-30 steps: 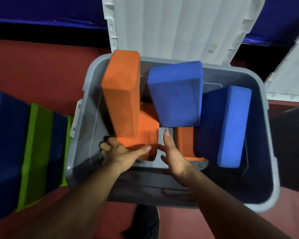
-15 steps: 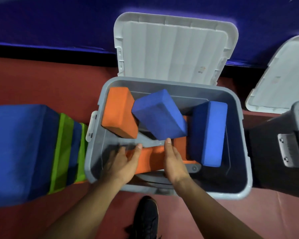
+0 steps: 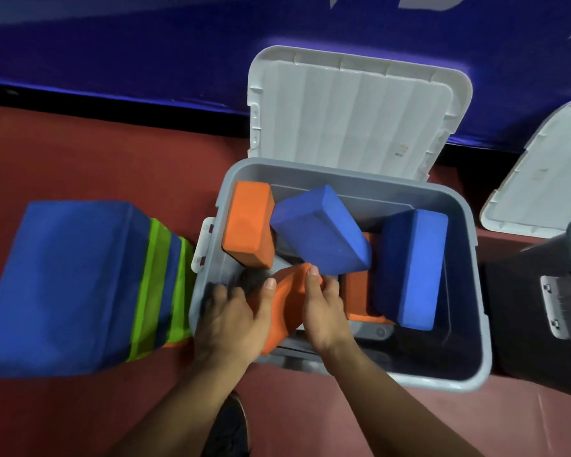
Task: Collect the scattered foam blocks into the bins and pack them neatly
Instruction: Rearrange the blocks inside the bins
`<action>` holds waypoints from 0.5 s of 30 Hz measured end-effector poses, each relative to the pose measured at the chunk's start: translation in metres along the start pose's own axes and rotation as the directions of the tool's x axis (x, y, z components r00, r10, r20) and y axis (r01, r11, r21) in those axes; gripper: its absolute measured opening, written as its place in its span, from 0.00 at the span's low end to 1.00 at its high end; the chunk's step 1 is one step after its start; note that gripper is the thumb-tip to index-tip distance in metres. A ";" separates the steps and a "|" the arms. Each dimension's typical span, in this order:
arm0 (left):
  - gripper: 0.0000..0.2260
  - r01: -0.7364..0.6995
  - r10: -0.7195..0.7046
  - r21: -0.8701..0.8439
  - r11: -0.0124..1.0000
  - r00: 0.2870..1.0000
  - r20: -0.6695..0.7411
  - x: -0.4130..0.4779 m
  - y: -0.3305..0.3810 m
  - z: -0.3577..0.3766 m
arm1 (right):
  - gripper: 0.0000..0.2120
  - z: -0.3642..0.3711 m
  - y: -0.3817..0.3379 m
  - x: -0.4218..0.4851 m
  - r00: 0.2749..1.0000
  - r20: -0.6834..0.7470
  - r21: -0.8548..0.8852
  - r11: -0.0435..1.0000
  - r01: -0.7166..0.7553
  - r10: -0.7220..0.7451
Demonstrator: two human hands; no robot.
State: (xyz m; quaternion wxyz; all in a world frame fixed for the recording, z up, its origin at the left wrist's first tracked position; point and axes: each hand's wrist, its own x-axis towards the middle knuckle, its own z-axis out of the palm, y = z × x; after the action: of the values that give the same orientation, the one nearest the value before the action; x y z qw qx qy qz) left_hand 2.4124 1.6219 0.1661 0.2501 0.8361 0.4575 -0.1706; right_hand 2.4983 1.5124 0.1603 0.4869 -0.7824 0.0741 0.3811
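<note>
At the near left corner of the bin, both hands hold one orange block. The left hand curls round its left side, thumb on top. The right hand pinches its right edge. The block is tipped up, I think so it can be turned to lie flat.

The bin sits on the red floor with its lid open and leaning back. Inside, a second orange block stands in the far left corner. A blue block leans crooked in the middle. Another blue block stands by the right wall, maybe on a flat orange block; it is dark there. The blocks are in, but not neat yet.
</note>
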 end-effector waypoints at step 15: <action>0.38 -0.129 0.123 -0.088 0.988 0.990 -0.074 0.035 -0.019 0.026 | 0.23 0.042 -0.021 0.039 0.985 0.151 -0.084 0.994 -0.074 0.086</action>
State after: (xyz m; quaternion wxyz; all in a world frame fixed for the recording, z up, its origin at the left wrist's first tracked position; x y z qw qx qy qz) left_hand 2.4128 1.6395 0.1222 0.2830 0.8562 0.4194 -0.1044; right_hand 2.5141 1.5681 0.1392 0.4445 -0.7653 0.0529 0.4624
